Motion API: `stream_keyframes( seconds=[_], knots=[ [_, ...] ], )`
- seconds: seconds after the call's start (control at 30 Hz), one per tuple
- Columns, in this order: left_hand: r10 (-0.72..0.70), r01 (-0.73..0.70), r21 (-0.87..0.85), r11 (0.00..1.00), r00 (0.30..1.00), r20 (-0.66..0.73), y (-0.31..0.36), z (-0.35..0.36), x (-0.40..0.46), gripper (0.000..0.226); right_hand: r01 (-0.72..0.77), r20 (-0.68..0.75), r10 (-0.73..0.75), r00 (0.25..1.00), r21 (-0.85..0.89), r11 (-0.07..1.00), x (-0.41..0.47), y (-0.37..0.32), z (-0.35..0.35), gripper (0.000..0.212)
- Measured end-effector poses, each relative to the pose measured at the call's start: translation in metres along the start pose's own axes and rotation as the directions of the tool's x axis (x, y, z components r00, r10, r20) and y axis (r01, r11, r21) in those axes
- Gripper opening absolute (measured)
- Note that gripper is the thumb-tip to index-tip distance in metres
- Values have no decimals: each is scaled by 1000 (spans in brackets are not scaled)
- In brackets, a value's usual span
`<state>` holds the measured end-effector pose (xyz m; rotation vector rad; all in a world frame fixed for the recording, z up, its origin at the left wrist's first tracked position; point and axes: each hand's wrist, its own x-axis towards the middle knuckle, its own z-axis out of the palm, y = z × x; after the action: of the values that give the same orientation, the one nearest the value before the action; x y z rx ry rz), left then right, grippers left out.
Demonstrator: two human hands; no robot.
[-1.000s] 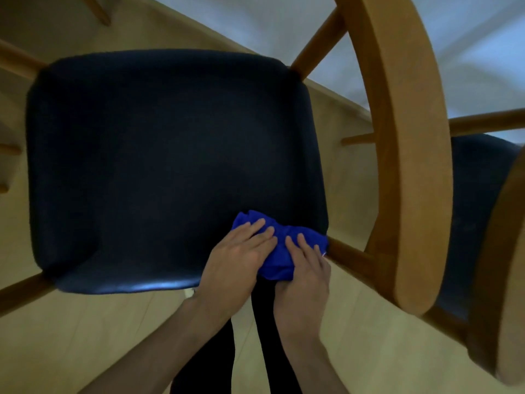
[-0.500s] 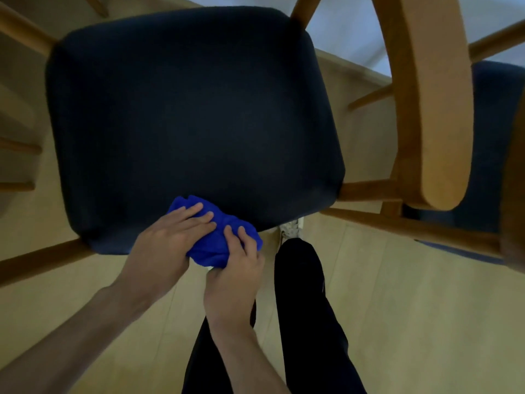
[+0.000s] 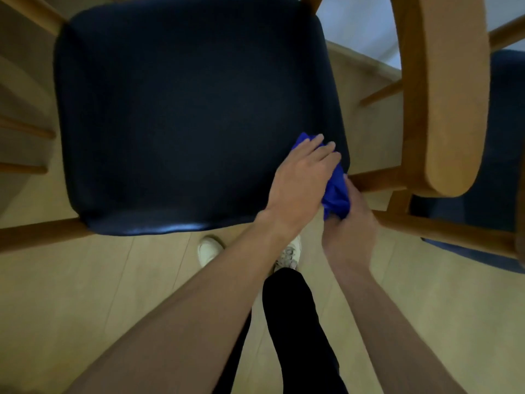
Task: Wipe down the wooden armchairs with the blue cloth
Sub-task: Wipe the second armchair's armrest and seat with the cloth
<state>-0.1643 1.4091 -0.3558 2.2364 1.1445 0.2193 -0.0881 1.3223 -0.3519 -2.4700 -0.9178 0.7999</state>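
Observation:
A wooden armchair with a dark navy seat (image 3: 184, 109) fills the upper view. The bunched blue cloth (image 3: 336, 191) lies at the seat's front right corner, against the wooden frame rail (image 3: 375, 180). My left hand (image 3: 301, 180) presses flat on top of the cloth with straight fingers. My right hand (image 3: 349, 226) grips the cloth's lower end from below, fingers curled round it. Most of the cloth is hidden between the two hands.
The armchair's broad wooden armrest (image 3: 451, 95) rises at the right. Beyond it stands a second armchair with a dark seat (image 3: 505, 137). Pale wood floor (image 3: 85, 294) lies below, with my white shoes (image 3: 208, 248) and black trouser leg (image 3: 295, 322) near the seat's front edge.
Both hands and the cloth have slid right along the seat's front edge, from near the front left to the front right corner. The right hand now curls round the cloth's lower end.

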Motion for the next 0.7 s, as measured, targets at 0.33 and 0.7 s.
stream_keyframes(
  seconds=[0.33, 0.7],
  knots=[
    [-106, 108, -68, 992, 994, 35, -67, -45, -82, 40, -19, 177, 12, 984, 34, 999, -76, -38, 63, 67],
    [-293, 284, 93, 954, 952, 90, -93, -81, -139, 68, 80, 425, -138, 895, 152, 985, -102, -59, 69, 67]
  ],
)
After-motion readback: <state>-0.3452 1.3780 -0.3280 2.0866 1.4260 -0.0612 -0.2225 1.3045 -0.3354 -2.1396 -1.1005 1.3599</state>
